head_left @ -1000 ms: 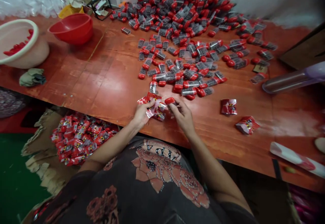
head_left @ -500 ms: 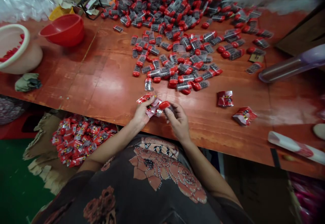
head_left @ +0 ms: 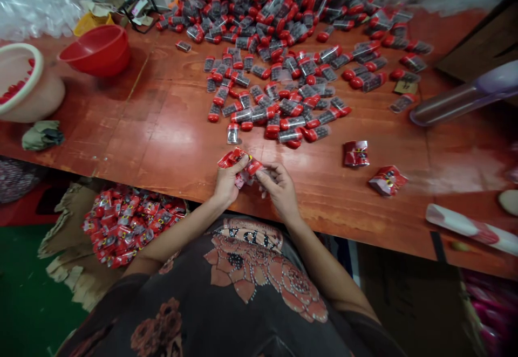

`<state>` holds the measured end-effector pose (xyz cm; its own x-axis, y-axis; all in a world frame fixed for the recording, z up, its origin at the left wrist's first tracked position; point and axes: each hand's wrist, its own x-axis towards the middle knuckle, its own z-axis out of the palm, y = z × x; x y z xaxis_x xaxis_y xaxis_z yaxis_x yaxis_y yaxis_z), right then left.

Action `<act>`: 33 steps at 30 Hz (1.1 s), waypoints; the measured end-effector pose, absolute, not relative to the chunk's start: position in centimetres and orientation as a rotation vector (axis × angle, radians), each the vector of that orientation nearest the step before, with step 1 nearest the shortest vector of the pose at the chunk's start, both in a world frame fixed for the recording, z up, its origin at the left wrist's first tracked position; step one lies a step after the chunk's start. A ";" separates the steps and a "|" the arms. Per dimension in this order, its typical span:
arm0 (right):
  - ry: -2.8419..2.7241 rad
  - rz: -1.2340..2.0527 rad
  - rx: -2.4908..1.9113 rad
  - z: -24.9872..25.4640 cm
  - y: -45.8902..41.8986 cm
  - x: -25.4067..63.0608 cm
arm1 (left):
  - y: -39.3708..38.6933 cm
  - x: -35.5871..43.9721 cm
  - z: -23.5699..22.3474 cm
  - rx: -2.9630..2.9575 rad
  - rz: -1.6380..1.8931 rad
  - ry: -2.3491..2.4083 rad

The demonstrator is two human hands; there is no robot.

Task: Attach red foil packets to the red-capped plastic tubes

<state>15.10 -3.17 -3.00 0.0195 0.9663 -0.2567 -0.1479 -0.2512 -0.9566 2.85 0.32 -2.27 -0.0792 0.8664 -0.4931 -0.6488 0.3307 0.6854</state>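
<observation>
Red printed plastic wrappers point(head_left: 233, 158) are pinched between the thumb and fingers of my left hand point(head_left: 227, 183), near the table's front edge. My right hand point(head_left: 282, 189) is closed round a small clear container with a red cap point(head_left: 266, 173), its thumb on top and the fingers covering much of it. Its capped end meets the wrappers; whether it is inside one I cannot tell. Just beyond my hands a single capped container point(head_left: 232, 134) stands apart from a wide spread of similar red-capped containers point(head_left: 291, 107) with dark contents.
Two red packets point(head_left: 356, 153) and a rolled white sheet point(head_left: 471, 223) lie to the right, with a long clear tube point(head_left: 445, 103) behind. At left are a red bowl point(head_left: 97, 52) and a white bucket point(head_left: 48, 90). A box of red packets point(head_left: 131, 225) sits below the table edge.
My right hand has brought the container's red cap leftward against the wrappers, where less of the cap shows. The view has shifted slightly.
</observation>
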 end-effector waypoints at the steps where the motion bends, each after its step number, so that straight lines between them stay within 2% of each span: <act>1: -0.949 1.429 -1.293 -2.9 -3.1 15.3 | 0.2 2.8 -2.3 0.301 1.265 1.037; 13: -1.107 1.238 -1.283 -3.2 -4.3 15.7 | -0.4 1.7 -1.7 0.542 1.142 0.994; 19: -1.254 1.042 -1.280 -2.3 -4.5 16.3 | -0.2 0.9 -1.0 0.625 1.115 1.020; 26: -0.890 1.315 -1.228 -2.2 -5.2 15.1 | -0.6 0.4 -0.6 0.761 0.992 1.022; 33: -1.051 1.157 -1.249 -2.7 -5.5 15.2 | -0.7 0.9 -0.4 0.721 1.041 1.030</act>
